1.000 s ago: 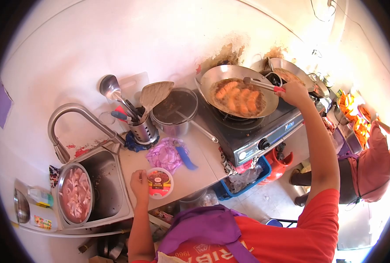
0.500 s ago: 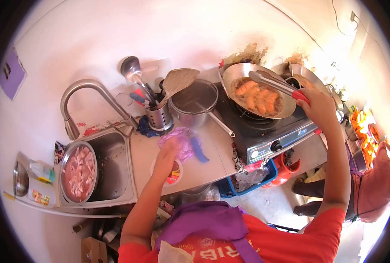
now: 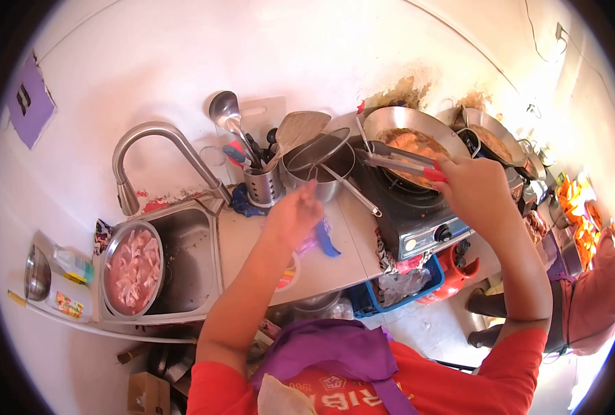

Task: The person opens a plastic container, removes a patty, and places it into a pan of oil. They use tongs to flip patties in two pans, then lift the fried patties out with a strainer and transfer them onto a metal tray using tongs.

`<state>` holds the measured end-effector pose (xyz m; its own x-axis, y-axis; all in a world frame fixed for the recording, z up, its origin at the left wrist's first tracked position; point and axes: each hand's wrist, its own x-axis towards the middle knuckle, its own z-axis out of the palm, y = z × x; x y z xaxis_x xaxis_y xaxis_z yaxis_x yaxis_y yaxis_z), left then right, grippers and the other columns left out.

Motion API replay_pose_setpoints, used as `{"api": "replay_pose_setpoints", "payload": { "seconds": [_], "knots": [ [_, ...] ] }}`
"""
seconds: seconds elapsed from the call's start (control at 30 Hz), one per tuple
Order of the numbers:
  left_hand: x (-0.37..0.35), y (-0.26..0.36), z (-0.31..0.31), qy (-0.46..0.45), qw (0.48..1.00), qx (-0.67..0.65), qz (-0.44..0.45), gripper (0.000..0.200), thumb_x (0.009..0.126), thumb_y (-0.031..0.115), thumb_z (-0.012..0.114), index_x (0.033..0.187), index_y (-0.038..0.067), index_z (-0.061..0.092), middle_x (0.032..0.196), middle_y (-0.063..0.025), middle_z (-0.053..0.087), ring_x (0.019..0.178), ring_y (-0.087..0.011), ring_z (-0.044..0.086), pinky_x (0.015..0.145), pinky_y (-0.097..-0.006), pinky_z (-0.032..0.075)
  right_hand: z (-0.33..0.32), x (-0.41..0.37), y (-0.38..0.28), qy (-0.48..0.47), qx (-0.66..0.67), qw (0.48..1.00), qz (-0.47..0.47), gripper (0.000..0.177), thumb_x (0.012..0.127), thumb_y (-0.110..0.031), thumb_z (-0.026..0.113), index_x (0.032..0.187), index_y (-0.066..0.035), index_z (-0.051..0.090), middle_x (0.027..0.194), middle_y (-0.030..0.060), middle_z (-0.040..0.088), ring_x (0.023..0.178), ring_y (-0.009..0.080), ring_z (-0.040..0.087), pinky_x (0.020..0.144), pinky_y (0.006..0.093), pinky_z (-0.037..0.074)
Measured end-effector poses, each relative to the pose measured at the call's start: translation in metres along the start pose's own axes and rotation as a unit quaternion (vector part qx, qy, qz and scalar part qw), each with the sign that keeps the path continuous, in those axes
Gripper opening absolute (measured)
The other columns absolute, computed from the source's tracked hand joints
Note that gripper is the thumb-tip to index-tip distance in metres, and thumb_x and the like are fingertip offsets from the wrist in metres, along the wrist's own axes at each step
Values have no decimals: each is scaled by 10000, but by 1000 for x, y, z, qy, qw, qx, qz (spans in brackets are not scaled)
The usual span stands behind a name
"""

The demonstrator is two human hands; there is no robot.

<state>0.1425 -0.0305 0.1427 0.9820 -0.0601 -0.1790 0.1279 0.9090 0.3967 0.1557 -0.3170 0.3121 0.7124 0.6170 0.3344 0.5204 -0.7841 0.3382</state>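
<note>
The right hand (image 3: pixel 475 185) holds tongs (image 3: pixel 399 163) over the wok (image 3: pixel 437 130); the left hand (image 3: pixel 296 213), its grip unclear, is near the strainer (image 3: pixel 354 192).

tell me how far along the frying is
Partway, it seems. Done: pieces in the wok look orange-brown. In hand: the right hand holds tongs over the wok; the left hand is near the strainer. Left: lifting those pieces out; raw meat in the basin looks uncooked.
</note>
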Motion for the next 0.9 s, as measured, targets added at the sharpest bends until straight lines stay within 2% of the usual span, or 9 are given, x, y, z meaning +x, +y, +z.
{"api": "replay_pose_setpoints", "payload": {
  "seconds": [0.07, 0.17, 0.3, 0.4, 0.53, 0.6, 0.77, 0.83, 0.9],
  "knots": [
    [1, -2, 6, -4, 1000, 1, 0, 265, 921, 84, 483, 1166, -8, 437, 662, 31, 463, 612, -90, 482, 679, -265, 484, 15, 6, -6, 28, -23, 999, -8, 328, 791, -257, 618, 1050, -59, 586, 733, 82, 614, 666, 254, 622, 576, 358, 475],
    [1, -6, 16, 22, 1000, -7, 15, 236, 924, 78, 476, 1140, -14, 462, 663, 32, 451, 616, -86, 483, 688, -263, 490, 16, 11, -19, 3, -87, 996, -18, 383, 795, -243, 614, 1096, -15, 555, 749, 83, 609, 649, 235, 620, 568, 341, 472],
    [4, -6, 13, 0, 999, -44, 2, 196, 929, 73, 463, 1097, -21, 498, 672, 30, 445, 625, -89, 483, 703, -264, 492, 6, 3, -26, -1, -124, 992, 8, 413, 797, -239, 611, 1131, -6, 542, 810, 85, 609, 642, 223, 616, 568, 333, 469],
    [5, -7, 10, -7, 999, -44, -4, 189, 932, 75, 457, 1085, -22, 511, 679, 31, 448, 633, -89, 482, 714, -264, 491, -6, -5, -18, 58, -79, 995, -4, 413, 806, -261, 605, 1132, -16, 539, 803, 74, 609, 648, 226, 615, 574, 333, 469],
    [6, -6, 4, -23, 999, -45, -4, 194, 936, 81, 449, 1092, -17, 511, 684, 33, 451, 639, -87, 481, 715, -258, 487, -13, -8, -32, -21, -55, 998, -22, 358, 821, -275, 593, 1076, -27, 555, 802, 68, 608, 678, 221, 619, 589, 331, 474],
    [6, -8, 4, -28, 999, -40, -1, 195, 937, 87, 449, 1093, -12, 514, 686, 32, 453, 640, -87, 480, 713, -257, 486, 3, -1, -40, -28, -54, 997, -49, 328, 829, -279, 587, 1042, -31, 562, 801, 66, 608, 688, 217, 619, 589, 331, 475],
    [9, -16, -4, -31, 999, 22, 9, 196, 936, 119, 469, 1095, 19, 524, 726, 20, 498, 679, -95, 516, 713, -260, 488, 62, 52, -59, -133, 10, 991, -35, 260, 817, -300, 606, 860, -47, 652, 799, 71, 646, 757, 220, 658, 598, 339, 518],
    [11, -23, -8, 16, 998, 59, 20, 209, 937, 147, 483, 1108, 36, 528, 800, 0, 544, 751, -119, 552, 725, -266, 491, 82, 73, -71, -148, 47, 987, -32, 198, 776, -270, 632, 786, -79, 680, 776, 68, 667, 762, 220, 668, 606, 336, 522],
    [8, -28, -9, 36, 994, 104, 22, 224, 936, 173, 497, 1121, 51, 529, 883, -25, 576, 829, -149, 576, 742, -275, 492, 114, 92, -85, -116, 56, 991, -35, 179, 752, -261, 640, 762, -89, 687, 771, 67, 675, 759, 225, 672, 612, 338, 523]
  ]
}}
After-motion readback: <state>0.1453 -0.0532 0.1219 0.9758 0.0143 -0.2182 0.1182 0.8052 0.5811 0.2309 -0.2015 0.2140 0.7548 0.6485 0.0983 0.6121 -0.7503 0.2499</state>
